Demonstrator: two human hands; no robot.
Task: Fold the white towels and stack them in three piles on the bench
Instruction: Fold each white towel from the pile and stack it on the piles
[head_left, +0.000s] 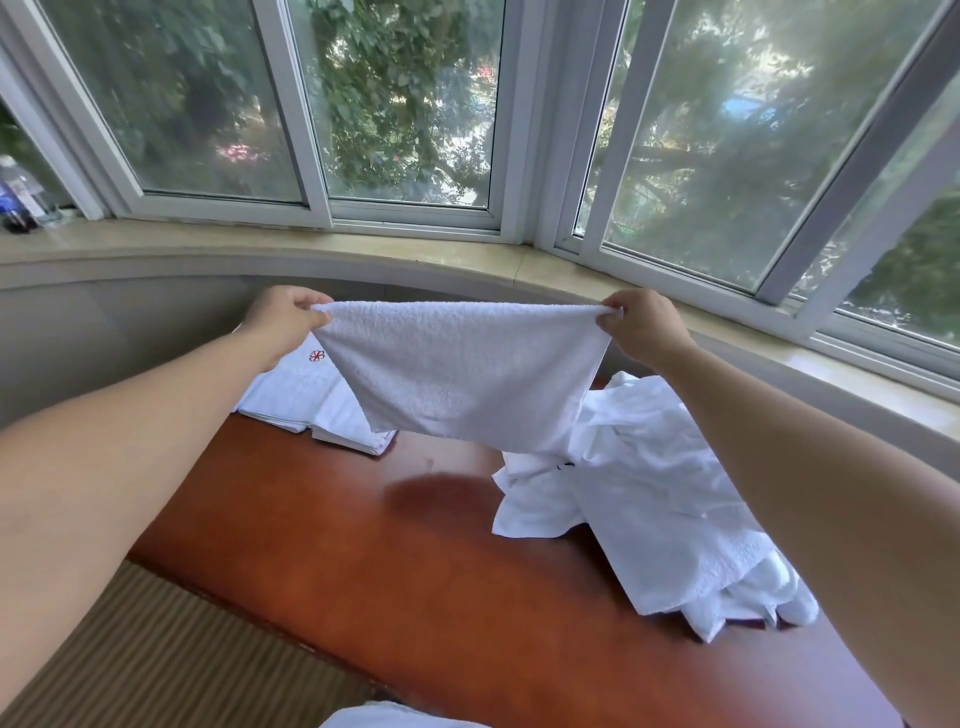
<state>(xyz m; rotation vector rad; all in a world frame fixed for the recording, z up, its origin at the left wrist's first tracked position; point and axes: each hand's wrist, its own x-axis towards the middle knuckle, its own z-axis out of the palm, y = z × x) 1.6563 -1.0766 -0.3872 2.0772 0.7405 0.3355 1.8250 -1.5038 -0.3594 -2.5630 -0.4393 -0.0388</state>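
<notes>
I'm early on: my left hand (283, 317) and right hand (636, 319) pinch one towel (457, 374) mid-frame; folded towels (306, 400) lie centre-left on the desk (363, 545), an unfolded heap (649, 493) right.

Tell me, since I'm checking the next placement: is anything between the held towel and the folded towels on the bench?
Nothing visible. The held towel hangs just above the folded towels, with only bare bench nearby.

We count 1 towel (457, 374) held up by 2 hands, left (283, 322) and right (641, 325); 2 folded stacks (306, 395) far left on 1 bench (363, 571); 1 unfolded heap (654, 493) right, its towel count unclear.
</notes>
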